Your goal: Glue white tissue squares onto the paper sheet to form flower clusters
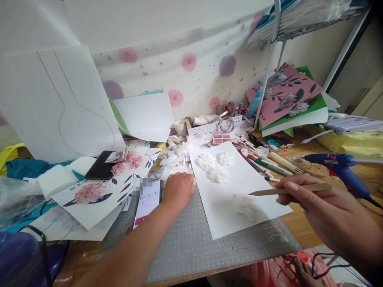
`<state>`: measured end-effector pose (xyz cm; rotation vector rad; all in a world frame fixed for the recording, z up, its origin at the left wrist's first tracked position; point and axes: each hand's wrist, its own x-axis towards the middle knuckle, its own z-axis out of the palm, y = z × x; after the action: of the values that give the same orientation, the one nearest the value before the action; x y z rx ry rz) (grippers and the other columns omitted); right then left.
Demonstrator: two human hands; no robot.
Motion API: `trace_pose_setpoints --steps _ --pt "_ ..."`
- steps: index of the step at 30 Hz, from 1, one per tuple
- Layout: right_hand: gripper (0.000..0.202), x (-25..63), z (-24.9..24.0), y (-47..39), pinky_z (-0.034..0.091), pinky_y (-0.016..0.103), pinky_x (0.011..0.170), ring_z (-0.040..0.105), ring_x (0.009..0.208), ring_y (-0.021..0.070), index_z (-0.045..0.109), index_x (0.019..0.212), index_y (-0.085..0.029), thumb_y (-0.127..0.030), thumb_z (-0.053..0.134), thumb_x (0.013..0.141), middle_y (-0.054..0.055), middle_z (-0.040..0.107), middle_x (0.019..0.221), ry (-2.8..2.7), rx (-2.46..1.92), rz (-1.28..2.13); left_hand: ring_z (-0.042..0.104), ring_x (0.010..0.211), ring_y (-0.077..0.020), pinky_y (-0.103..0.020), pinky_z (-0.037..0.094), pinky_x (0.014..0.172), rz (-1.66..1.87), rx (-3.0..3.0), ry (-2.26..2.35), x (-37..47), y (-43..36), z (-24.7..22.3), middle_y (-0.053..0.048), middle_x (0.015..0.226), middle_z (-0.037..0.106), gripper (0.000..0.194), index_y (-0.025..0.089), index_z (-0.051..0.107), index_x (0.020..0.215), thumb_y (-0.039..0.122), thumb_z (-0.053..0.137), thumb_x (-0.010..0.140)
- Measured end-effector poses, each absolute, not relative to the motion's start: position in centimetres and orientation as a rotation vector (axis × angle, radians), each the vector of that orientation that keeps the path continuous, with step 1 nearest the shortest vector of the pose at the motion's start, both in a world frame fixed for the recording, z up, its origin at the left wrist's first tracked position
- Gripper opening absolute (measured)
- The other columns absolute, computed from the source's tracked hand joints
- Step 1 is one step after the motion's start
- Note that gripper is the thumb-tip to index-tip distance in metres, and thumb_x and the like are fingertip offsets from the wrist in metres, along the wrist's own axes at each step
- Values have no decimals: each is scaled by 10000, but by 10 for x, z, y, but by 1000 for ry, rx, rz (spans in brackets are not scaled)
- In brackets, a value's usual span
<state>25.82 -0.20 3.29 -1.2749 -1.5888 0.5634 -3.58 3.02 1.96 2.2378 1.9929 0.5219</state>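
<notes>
My right hand (326,211) grips a slim brown stick (311,188), wooden-looking, its tapered tip pointing left over a white sheet of paper (206,207). Just below that tip is a pale, blurred piece (245,208) whose kind I cannot make out. Three ruffled white flowers (218,175) sit on the upper part of the sheet. My left hand (179,189) is curled closed by the sheet's left edge; what its fingers hold, if anything, is hidden. Under the sheet lies a grey cutting mat (185,251).
A blue glue gun (338,165) stands at the right, near several pens and brushes (269,161). A phone showing a timer (148,201) lies left of my left hand. Flower prints (104,191) and a dark phone (100,165) lie farther left. White scraps (176,163) crowd the back.
</notes>
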Motion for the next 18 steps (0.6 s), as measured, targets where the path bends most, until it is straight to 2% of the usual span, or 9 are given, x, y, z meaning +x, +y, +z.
trace_pose_setpoints --steps 4,6,11,14,18 --pt "235 230 43 -9 571 265 610 685 683 197 704 829 -217 -411 571 814 62 718 741 -1618 -1080 926 520 618 -160 -270 378 581 725 1962 1806 -35 19 34 -7 653 565 108 188 523 680 198 457 765" --pt "182 218 44 -13 570 241 633 691 705 179 692 889 -243 -366 572 827 35 726 753 -1647 -1011 1002 528 614 -141 -239 392 557 800 1858 1671 -31 10 39 6 672 579 119 191 517 748 262 441 805" --pt "161 201 48 -22 542 179 644 679 763 132 660 954 -329 -268 544 861 -29 717 818 -1781 -885 845 550 739 -130 -262 423 729 1080 1334 1165 -19 -10 40 -3 749 577 66 167 521 771 228 507 792" --pt "199 197 50 -25 525 168 661 668 762 116 642 974 -343 -219 525 872 -44 705 823 -1846 -851 763 540 733 -129 -274 399 725 1188 995 943 -14 -16 38 -18 782 576 98 154 547 785 250 556 795" --pt "217 197 50 -25 518 182 655 662 758 119 624 990 -334 -185 520 872 -42 698 831 -1929 -813 686 523 726 -125 -268 383 710 1199 963 900 -10 -18 35 -23 769 582 198 143 556 765 329 618 787"
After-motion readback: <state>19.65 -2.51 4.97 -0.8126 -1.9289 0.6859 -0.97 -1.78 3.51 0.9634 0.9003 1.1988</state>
